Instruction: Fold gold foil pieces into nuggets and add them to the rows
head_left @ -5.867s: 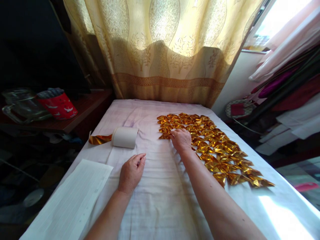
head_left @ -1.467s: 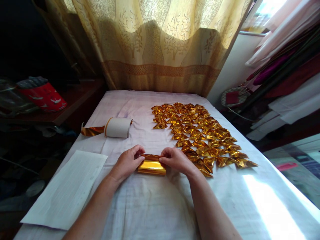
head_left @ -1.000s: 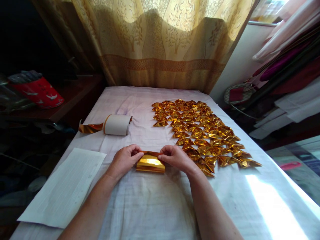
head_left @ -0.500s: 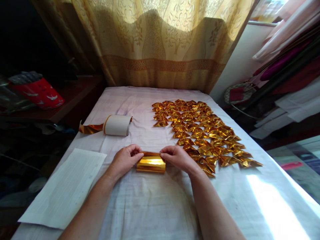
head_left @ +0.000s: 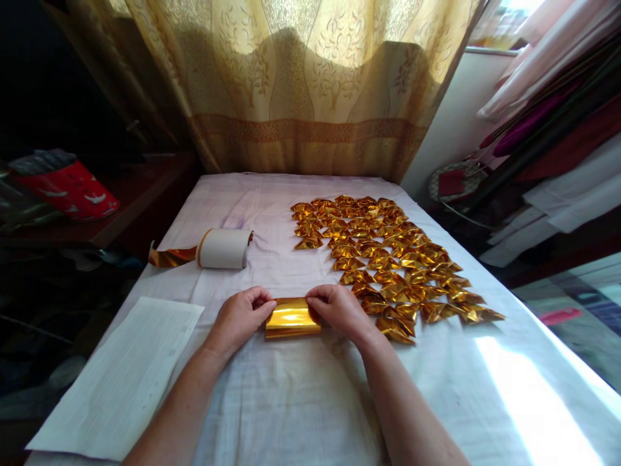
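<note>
A shiny gold foil sheet [head_left: 293,320], bent over into a curved band, lies in front of me on the cloth-covered table. My left hand [head_left: 243,315] pinches its upper left corner between thumb and fingers. At the upper right corner, my right hand [head_left: 338,309] grips the same sheet in a like pinch. Just beyond and to the right sit rows of folded gold foil pieces [head_left: 383,250], the closest of them beside my right hand. The underside of the sheet is hidden.
A white roll [head_left: 223,249] with a gold foil strip [head_left: 173,257] lies at the back left. White paper [head_left: 121,375] rests along the left edge. A red container [head_left: 72,191] stands on a dark cabinet. A patterned curtain [head_left: 310,84] hangs behind; clothes [head_left: 572,175] hang at right.
Both hands keep their pinch on the gold foil sheet, whose top now looks flatter. The whole view has shifted slightly.
</note>
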Tool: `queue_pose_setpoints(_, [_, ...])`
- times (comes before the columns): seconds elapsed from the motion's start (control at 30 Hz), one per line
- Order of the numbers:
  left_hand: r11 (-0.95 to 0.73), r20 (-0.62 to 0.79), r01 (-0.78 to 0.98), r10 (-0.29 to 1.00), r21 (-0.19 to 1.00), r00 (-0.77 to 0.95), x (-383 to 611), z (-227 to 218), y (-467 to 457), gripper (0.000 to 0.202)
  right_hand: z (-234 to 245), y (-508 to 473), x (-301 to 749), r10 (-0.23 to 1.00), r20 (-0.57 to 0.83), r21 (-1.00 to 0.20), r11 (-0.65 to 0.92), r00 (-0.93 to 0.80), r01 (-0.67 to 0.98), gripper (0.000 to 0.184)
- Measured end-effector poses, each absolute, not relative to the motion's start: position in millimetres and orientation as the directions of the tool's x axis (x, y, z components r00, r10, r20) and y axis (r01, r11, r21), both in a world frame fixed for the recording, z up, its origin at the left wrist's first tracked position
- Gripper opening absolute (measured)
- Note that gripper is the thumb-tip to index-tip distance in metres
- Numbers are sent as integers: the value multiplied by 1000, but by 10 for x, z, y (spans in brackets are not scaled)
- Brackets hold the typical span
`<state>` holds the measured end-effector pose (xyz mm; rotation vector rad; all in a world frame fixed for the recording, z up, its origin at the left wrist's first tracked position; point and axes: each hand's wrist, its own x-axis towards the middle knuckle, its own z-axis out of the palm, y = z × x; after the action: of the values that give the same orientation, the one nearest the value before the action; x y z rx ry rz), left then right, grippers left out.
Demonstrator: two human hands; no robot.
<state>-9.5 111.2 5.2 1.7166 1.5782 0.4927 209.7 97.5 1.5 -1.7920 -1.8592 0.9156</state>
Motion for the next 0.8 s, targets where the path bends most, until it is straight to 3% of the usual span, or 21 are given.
queue_pose_setpoints(0.1, [-20,-156,807,978,590,138,-26,54,1070,13,27,968,2021,996,-53,-492,34,-69,870,19])
queue_pose_setpoints(0.17, [-73,-94,870,986,488,136,21,35,1036,20,10,968,1985,998,-17,-424,46,-59,904,18])
queue_pose_setpoints(0.3, [-229,51,914,973,335,225,68,-5,989,23,-29,973,1966,1000,-9,-426,7,-12,905,13])
queue_pose_setpoints(0.43, [-329,118,903,944,275,308,60,7,987,15,-20,969,1973,1000,6,-408,0,3,913,11])
queue_pose_setpoints(0.63, [-427,121,886,904,182,411,61,45,969,10,65,970,1991,987,63,-316,162,-150,935,15])
queue_pose_setpoints(0.8, [-430,141,888,901,166,410,64,20,950,10,106,944,1865,900,143,-281,435,-411,855,20])
